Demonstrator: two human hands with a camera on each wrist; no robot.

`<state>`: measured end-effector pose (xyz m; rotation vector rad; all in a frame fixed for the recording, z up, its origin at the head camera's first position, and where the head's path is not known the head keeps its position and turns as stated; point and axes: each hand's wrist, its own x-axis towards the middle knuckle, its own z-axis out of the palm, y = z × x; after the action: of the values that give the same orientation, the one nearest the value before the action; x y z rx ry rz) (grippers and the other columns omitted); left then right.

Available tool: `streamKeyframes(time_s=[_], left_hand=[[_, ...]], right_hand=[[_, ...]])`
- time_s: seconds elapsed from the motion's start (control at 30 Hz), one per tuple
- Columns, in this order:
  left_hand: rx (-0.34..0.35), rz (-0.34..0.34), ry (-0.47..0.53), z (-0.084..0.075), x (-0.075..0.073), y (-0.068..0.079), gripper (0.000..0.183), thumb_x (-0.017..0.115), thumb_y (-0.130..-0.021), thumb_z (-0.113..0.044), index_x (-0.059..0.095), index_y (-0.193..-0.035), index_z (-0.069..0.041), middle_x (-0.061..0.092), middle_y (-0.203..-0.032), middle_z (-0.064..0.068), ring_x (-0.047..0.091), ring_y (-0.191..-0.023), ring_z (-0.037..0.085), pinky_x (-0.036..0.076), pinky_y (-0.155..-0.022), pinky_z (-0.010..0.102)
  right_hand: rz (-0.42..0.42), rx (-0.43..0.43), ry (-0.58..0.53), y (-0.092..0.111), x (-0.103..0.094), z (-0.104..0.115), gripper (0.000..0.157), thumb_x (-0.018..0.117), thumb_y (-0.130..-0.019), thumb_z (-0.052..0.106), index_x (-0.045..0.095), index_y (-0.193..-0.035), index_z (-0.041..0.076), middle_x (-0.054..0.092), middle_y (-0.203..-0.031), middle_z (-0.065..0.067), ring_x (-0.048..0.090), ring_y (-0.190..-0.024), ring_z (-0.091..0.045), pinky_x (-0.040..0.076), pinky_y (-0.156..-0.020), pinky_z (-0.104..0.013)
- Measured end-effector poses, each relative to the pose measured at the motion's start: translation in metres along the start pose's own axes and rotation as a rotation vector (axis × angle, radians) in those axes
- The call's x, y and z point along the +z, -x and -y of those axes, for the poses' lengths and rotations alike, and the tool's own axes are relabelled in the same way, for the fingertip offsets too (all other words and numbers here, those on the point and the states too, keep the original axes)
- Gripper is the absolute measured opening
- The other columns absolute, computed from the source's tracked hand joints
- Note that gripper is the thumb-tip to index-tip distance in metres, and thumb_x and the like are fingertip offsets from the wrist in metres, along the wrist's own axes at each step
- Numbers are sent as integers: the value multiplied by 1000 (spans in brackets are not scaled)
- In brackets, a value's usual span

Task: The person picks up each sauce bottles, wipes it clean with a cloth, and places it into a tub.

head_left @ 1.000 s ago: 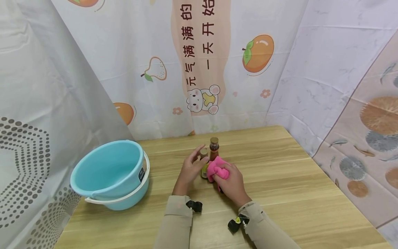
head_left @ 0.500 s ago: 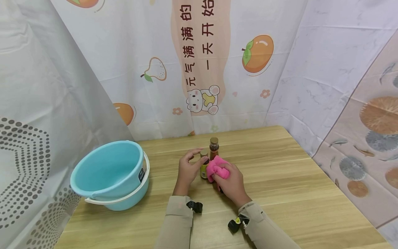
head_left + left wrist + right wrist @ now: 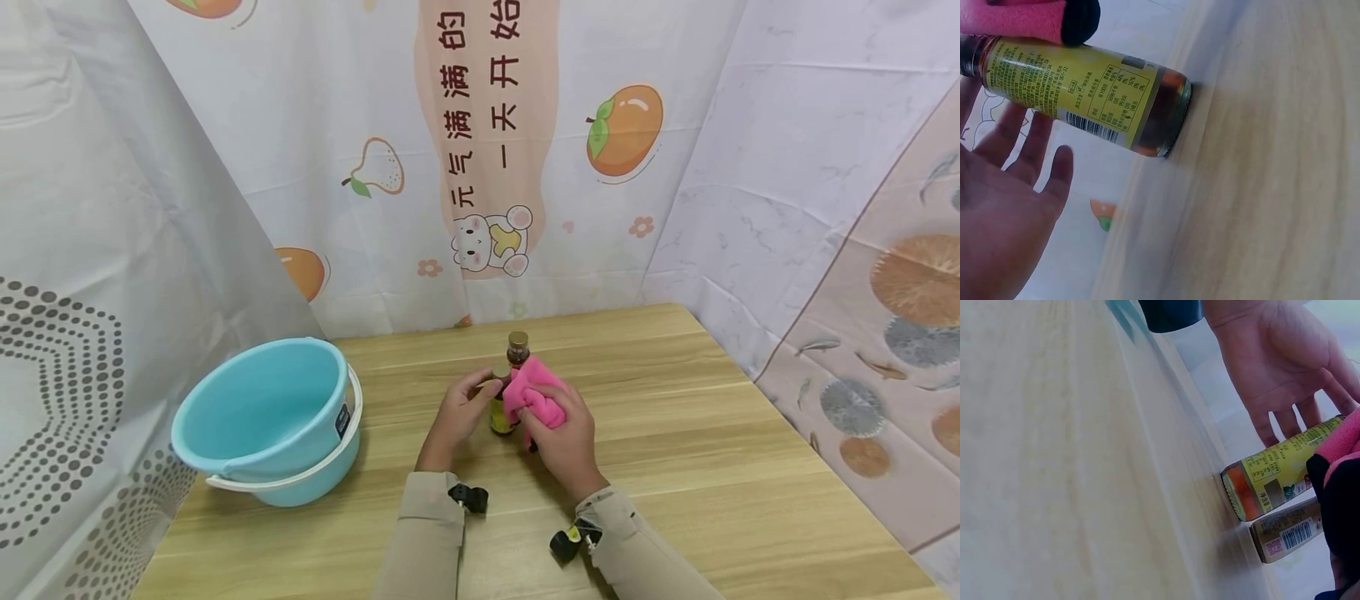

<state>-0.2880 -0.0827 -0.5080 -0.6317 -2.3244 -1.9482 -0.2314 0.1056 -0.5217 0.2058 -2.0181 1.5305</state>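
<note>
A glass bottle with a yellow label stands on the table, its top partly covered by the hands. My left hand grips it near the cap with thumb and forefinger; in the left wrist view the other fingers of the left hand lie loosely beside the label. My right hand holds a bunched pink cloth with black parts against the bottle's upper right side. Just behind stands a second bottle with a gold cap; its barcode side shows in the right wrist view.
Light blue buckets, seemingly nested, stand on the left of the wooden table, a white handle hanging at the side. Printed curtains hang right behind the table and at both sides.
The left forefinger has come down onto the bottle's top. The yellow-labelled bottle has shifted slightly right, and the right hand with the cloth has moved up and right.
</note>
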Motion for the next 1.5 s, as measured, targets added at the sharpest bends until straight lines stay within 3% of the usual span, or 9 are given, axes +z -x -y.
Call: streamKeyframes(time_s=[0.2, 0.37, 0.6, 0.77, 0.87, 1.03, 1.1, 1.27, 1.5], left_hand=[[-15, 44, 20, 2, 0, -1, 48, 55, -109, -26, 52, -150, -1, 50, -155, 18, 52, -140, 33, 43, -114, 55], [-15, 69, 38, 4, -1, -1, 48, 53, -109, -29, 53, -151, -4, 49, -157, 16, 44, -147, 32, 36, -119, 56], [-37, 68, 41, 3, -2, 1, 55, 51, -110, -30, 44, -155, 1, 43, -160, 21, 38, -151, 37, 32, -121, 56], [-48, 67, 70, 5, -4, 1, 55, 48, -111, -27, 40, -156, 4, 39, -162, 22, 33, -153, 38, 28, -123, 57], [-11, 55, 76, 4, -3, 0, 52, 50, -111, -23, 42, -157, -1, 46, -158, 21, 44, -146, 38, 37, -117, 58], [99, -57, 31, 0, 1, -3, 46, 67, -103, -28, 58, -148, -26, 62, -145, 1, 56, -130, 25, 43, -109, 58], [113, -127, 1, -1, 2, -3, 42, 74, -98, -34, 65, -138, -29, 65, -140, -8, 56, -129, 18, 40, -110, 60], [126, -204, -26, -3, 4, -3, 35, 79, -93, -37, 73, -125, -22, 69, -133, -8, 57, -129, 17, 40, -108, 64], [101, -203, -9, -2, 3, -3, 39, 79, -93, -31, 74, -127, -13, 67, -138, 8, 60, -128, 24, 42, -109, 62]], right_hand=[[12, 34, -23, 0, -1, 22, 31, 87, -79, -1, 79, -107, 6, 66, -115, -12, 59, -95, -20, 53, -74, -22], [35, 52, -29, 1, -4, 36, 26, 85, -80, -3, 78, -104, 3, 66, -116, -14, 61, -93, -21, 55, -69, -23], [94, 114, 45, 1, 0, -3, 23, 89, -81, 15, 79, -101, 20, 67, -121, -2, 62, -95, -18, 58, -72, -27], [159, 189, 128, 2, 2, -6, 19, 88, -83, 20, 78, -100, 20, 67, -121, -1, 63, -94, -17, 57, -74, -28], [176, 200, 179, 2, 2, -8, 19, 88, -83, 23, 79, -99, 21, 69, -118, 0, 62, -95, -17, 55, -79, -30], [186, 208, 231, 1, 2, -11, 21, 88, -81, 24, 79, -100, 22, 70, -120, 1, 62, -97, -16, 53, -83, -33], [187, 214, 237, 1, 2, -11, 22, 88, -80, 24, 79, -101, 23, 70, -120, 1, 62, -97, -16, 53, -83, -33], [185, 205, 230, 1, 2, -10, 23, 88, -80, 23, 78, -101, 22, 69, -115, 0, 62, -95, -16, 54, -81, -33], [157, 180, 188, 1, 1, -9, 24, 89, -80, 22, 78, -102, 23, 68, -116, -1, 61, -95, -17, 54, -79, -31]])
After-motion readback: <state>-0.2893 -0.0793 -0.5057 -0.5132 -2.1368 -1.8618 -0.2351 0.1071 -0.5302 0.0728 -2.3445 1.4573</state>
